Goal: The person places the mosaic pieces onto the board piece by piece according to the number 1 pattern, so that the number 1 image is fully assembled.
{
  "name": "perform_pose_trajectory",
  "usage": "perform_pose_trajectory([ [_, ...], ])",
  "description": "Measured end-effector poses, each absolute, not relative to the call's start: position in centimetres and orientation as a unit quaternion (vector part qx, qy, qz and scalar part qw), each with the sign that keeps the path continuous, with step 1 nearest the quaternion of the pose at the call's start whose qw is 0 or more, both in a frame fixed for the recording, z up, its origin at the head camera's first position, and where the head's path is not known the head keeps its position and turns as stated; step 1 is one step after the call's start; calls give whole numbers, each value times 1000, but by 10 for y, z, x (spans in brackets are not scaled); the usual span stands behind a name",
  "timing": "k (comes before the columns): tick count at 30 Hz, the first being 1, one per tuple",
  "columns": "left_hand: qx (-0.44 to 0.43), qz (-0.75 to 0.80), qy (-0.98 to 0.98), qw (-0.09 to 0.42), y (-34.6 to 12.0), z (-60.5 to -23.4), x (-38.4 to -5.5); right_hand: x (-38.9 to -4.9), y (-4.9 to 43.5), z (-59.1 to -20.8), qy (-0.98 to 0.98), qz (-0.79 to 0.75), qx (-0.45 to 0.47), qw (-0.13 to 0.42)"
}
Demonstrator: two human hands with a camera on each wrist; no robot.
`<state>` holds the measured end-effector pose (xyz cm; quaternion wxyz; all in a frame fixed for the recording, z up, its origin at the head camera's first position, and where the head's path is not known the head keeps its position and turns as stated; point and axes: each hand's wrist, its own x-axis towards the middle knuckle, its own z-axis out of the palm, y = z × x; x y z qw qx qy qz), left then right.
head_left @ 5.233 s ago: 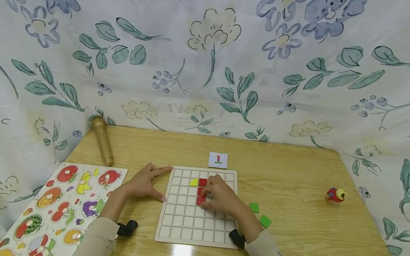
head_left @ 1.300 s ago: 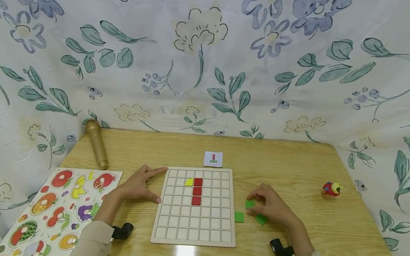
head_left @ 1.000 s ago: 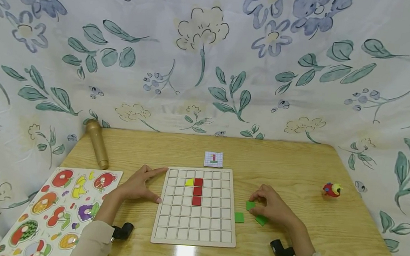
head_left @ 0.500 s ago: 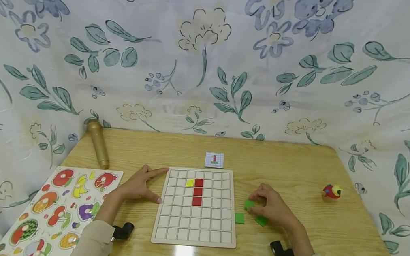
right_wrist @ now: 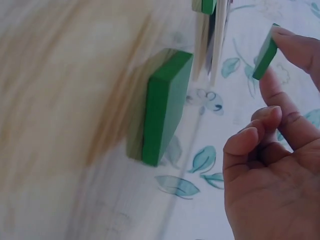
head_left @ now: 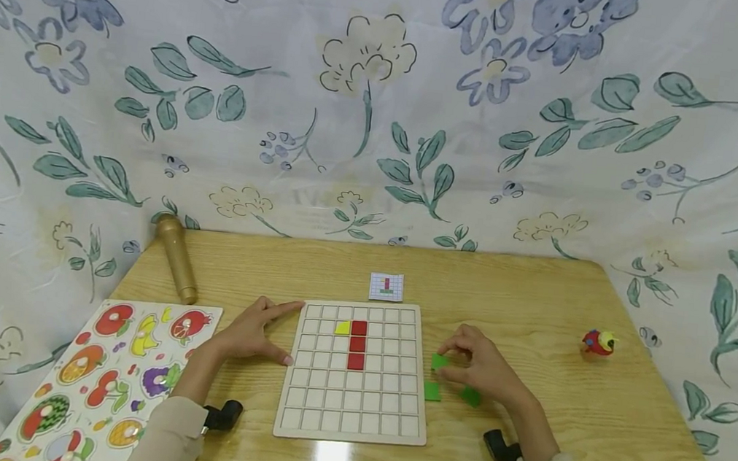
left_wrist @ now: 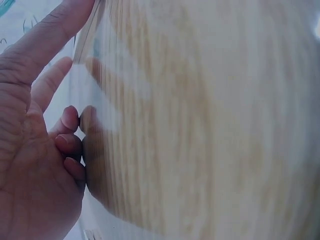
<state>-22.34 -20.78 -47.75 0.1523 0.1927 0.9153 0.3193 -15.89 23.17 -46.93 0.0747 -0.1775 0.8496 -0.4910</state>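
In the head view, my right hand (head_left: pixel 485 369) pinches a green square tile (head_left: pixel 439 362) between thumb and index finger, just right of the grid board (head_left: pixel 326 423). The right wrist view has this tile (right_wrist: pixel 266 51) clear of the table. Two more green tiles lie on the table: one (head_left: pixel 432 391) by the board's right edge, another (head_left: pixel 471 396) below the hand. On the board, a yellow piece (head_left: pixel 343 328) sits left of the top one of a column of red tiles (head_left: pixel 357 344). My left hand (head_left: pixel 251 334) touches the board's left edge with spread index finger and thumb.
A small pattern card (head_left: pixel 387 287) lies behind the board. To the left are a fruit puzzle board (head_left: pixel 162 340) and a brown cylinder (head_left: pixel 177 261). A red-and-yellow bird figure (head_left: pixel 598 343) stands at the right. A floral cloth (head_left: pixel 348 163) hangs behind the table.
My right hand has left the red tiles on the board for the green tiles at the right. In the last half second it has moved slightly left with one. The left hand stays.
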Motion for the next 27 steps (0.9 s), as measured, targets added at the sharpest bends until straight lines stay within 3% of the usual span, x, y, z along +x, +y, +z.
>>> perform_pose_trajectory([
  [27, 193, 323, 914, 152, -209, -479, -224, -165, 170, -461, 830, -496, -238, 90],
])
